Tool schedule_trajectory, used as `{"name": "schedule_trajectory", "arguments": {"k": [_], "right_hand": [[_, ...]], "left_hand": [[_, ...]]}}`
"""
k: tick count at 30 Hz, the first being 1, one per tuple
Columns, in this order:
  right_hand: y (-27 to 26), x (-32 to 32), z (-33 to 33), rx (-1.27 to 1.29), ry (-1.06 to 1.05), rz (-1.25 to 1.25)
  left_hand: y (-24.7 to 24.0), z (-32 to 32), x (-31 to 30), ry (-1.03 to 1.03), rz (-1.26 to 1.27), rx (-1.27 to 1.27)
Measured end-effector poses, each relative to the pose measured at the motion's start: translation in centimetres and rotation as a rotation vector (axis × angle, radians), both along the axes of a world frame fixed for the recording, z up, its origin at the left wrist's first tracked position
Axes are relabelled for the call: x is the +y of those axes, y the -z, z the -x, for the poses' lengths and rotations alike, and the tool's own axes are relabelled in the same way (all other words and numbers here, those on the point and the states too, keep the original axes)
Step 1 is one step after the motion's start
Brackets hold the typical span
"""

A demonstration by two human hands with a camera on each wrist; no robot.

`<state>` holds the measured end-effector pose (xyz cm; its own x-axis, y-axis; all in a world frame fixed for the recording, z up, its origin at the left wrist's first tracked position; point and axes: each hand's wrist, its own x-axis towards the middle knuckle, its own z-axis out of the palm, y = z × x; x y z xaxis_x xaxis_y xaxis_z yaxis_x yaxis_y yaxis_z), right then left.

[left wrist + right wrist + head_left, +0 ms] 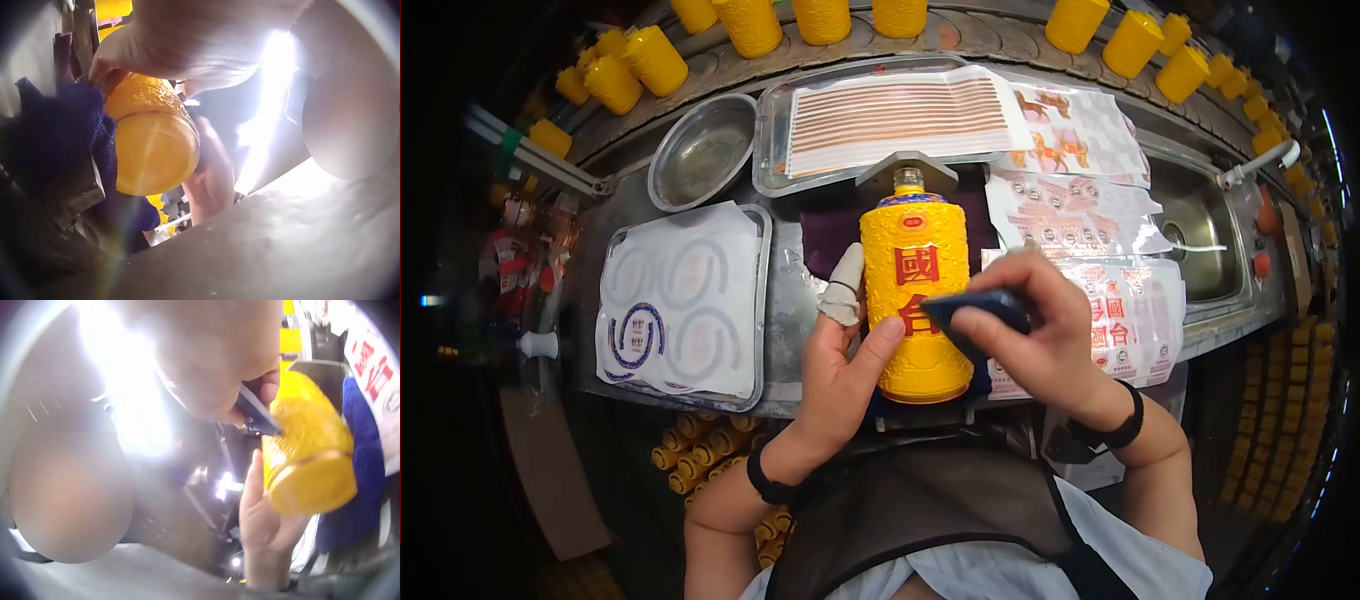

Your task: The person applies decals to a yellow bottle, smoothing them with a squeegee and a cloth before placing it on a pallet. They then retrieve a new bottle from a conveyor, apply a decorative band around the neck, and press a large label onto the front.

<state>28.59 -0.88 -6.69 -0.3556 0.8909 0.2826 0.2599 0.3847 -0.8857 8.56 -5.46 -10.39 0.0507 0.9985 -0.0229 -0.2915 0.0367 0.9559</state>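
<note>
Head view, left grip (838, 365) round yellow bottle (912, 285), counter edge (786, 404) near

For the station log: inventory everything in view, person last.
held bottle: one, yellow with red characters, centre
flat tool: one, dark blue, against bottle
cloth: at least one, purplish, under bottle
bracket: one, grey, behind bottle neck
bowl: one, metallic, back left
trays: two, grey, back, left
striped sheet: one, white/brown, back tray
ring sheet: one showing, white/purple, left tray
printed sheets: several, white/red, right
sink: one, metallic, right
tap: one, white, at sink
other bottles: many, yellow, back, lower left
wristbands: two, black, both wrists
left hand: one, whitish finger covers, holding bottle
right hand: one, holding tool
</note>
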Motion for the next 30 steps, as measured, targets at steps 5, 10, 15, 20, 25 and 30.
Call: {"name": "schedule_trajectory", "arguments": {"k": [5, 10, 15, 20, 25, 30], "right_hand": [[3.0, 0.5, -1.6, 0.350, 0.278, 0.415], [3.2, 0.4, -1.1, 0.257, 0.245, 0.441], [4.1, -0.4, -1.4, 0.264, 0.089, 0.182], [4.2, 0.8, -4.8, 0.395, 0.248, 0.559], [4.8, 3.2, -11.9, 0.127, 0.293, 0.618], [6.1, 9.0, -17.4, -0.841, 0.537, 0.266]], "left_hand": [[0.7, 0.3, 0.2, -0.046, -0.051, 0.089], [0.8, 0.1, -0.1, -0.069, -0.030, 0.148], [-1.1, 0.1, -0.1, -0.057, -0.430, 0.824], [-1.8, 0.6, 0.2, 0.062, -0.579, 1.243], [0.0, 1.4, -0.7, -0.035, -0.415, 0.791], [1.3, 3.0, -1.3, -0.069, -0.338, 0.674]]}}
